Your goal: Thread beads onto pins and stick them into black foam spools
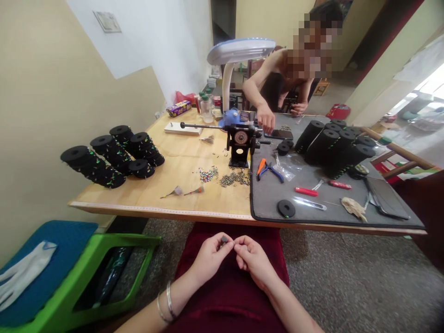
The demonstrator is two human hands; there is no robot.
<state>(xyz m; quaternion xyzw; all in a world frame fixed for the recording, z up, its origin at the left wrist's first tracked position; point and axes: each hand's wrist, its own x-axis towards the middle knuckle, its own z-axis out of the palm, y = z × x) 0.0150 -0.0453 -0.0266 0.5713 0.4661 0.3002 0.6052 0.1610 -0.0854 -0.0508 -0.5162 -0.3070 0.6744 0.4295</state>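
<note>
Above my lap, just off the table's front edge, my left hand (pixel 215 256) is closed, with a small dark piece (pixel 224 240) showing between thumb and fingers. My right hand (pixel 252 256) pinches with thumb and forefinger, its fingertips almost meeting those of the left. Whatever lies in that pinch is too small to make out. On the wooden table (pixel 163 189) ahead lie coloured beads (pixel 208 174), a heap of small metallic pieces (pixel 234 178) and two small tufted bundles (pixel 176 190). Behind the heap stands a black hand-cranked winder (pixel 240 143) with a long rod.
Black foam spools (pixel 110 155) are stacked at left, others (pixel 333 143) at right. A grey mat (pixel 270 203) carries pliers (pixel 268 171), red-handled tools (pixel 306 191) and a phone (pixel 279 134). A lamp (pixel 241 50) and a co-worker (pixel 277 69) are beyond. A green stool (pixel 83 259) stands left.
</note>
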